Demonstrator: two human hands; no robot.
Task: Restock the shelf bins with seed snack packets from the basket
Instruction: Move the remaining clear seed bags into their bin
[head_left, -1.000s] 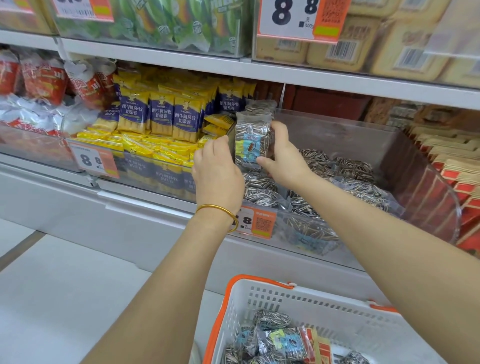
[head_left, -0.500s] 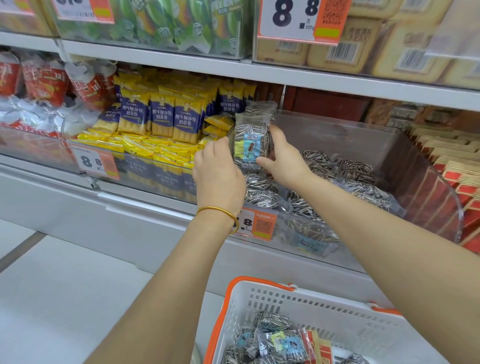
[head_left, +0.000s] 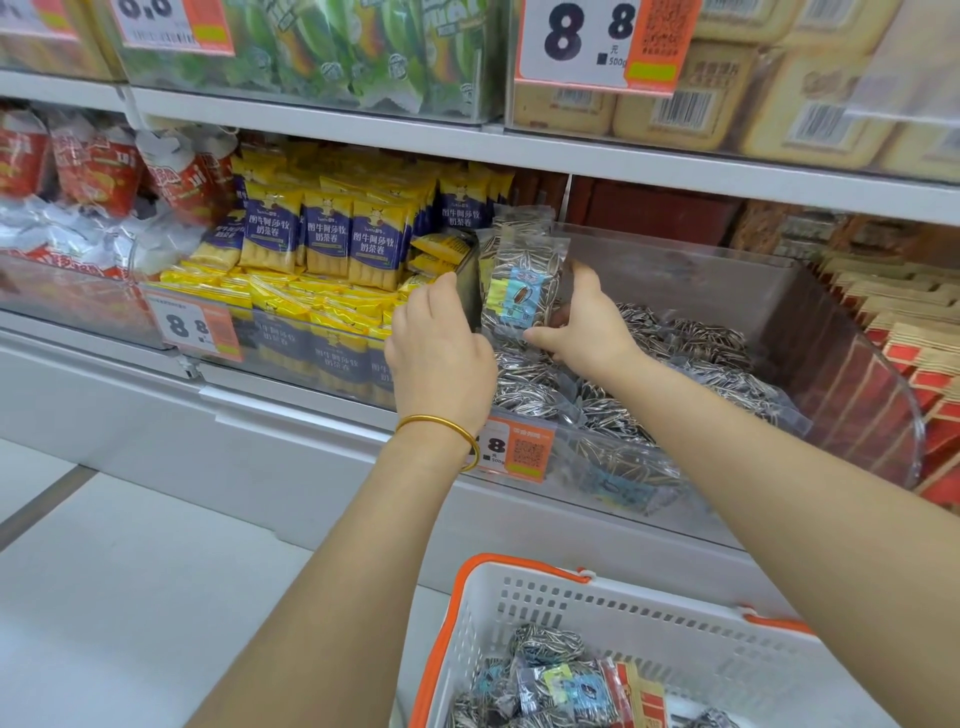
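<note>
Bright even light, soft focus, wide-angle bowing; perhaps glare on plastic

Blue-and-yellow snack packets (head_left: 327, 234) stand in rows, red bags (head_left: 93, 166) to their left; green packets (head_left: 332, 47) and beige barcoded packs (head_left: 691, 98) sit one level above.

There are two hands, one left hand (head_left: 441, 353) and one right hand (head_left: 587, 322), plus one gold bangle (head_left: 441, 423) and one basket (head_left: 649, 603). Four price tags show their numbers: a top left tag (head_left: 171, 23), a top right tag (head_left: 592, 44), a low left tag (head_left: 189, 327) and a low right tag (head_left: 514, 449). Three blue packs (head_left: 327, 231) stand in the front row, and two seed packets (head_left: 522, 291) stand up in one clear bin (head_left: 753, 291).
</note>
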